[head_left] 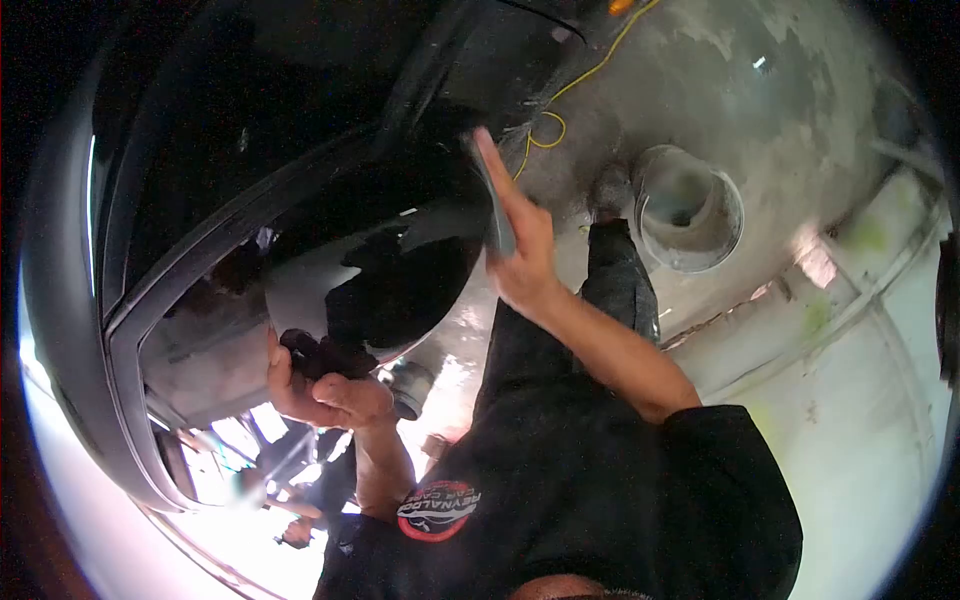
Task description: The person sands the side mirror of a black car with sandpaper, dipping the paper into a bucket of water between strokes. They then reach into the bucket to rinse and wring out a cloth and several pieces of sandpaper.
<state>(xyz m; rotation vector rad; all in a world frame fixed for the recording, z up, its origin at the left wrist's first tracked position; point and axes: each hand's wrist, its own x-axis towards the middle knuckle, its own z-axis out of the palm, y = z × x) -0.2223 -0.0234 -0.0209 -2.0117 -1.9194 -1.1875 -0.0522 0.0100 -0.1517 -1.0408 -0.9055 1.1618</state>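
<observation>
Black panel (400,285) looks glossy, but what is left undone is unclear. Left hand (340,400) grasps a dark piece (308,352); right hand (523,245), by the panel's edge, has unclear grip.

Black panel (400,270); glossy, curved-edged; pale reflections across surface

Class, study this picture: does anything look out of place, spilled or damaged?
The yellow cord lies loose on the floor, curling into a loop near the shoe; it looks untidy and might snag a foot. The floor also looks patchy and worn.
</observation>
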